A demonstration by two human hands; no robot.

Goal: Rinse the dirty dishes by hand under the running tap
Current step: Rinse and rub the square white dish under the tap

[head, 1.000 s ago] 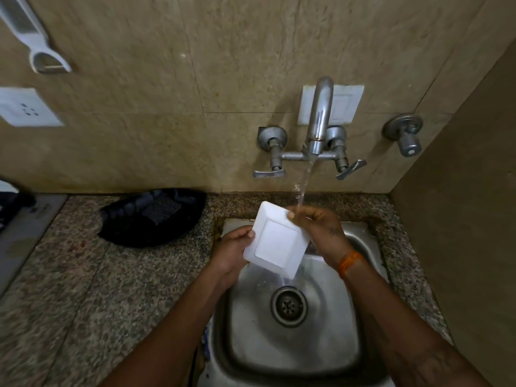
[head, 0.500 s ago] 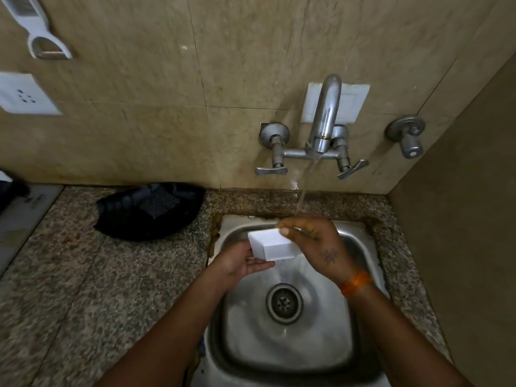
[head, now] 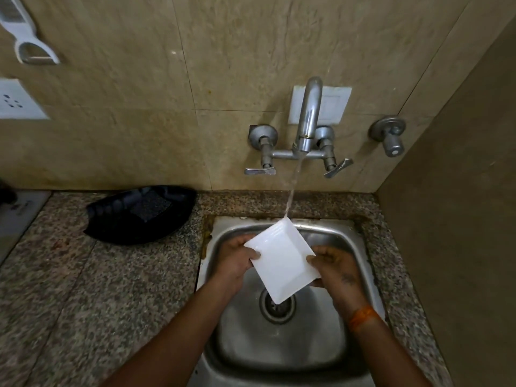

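Both hands, left hand [head: 236, 261] and right hand [head: 336, 268], pinch the square white ceramic dish [head: 282, 259] with curled fingers [head: 255, 255] under the tap's stream [head: 293, 188].

The scene is seen through one wide-angle view, worn on the head and directed forward and steeply down. The sink [head: 346, 241] is looked into from close above, with the forearms entering from the bottom edge. The tap [head: 308, 118] and tiled wall [head: 223, 65] are faced head-on in the upper half, and straight lines are bent near the edges.
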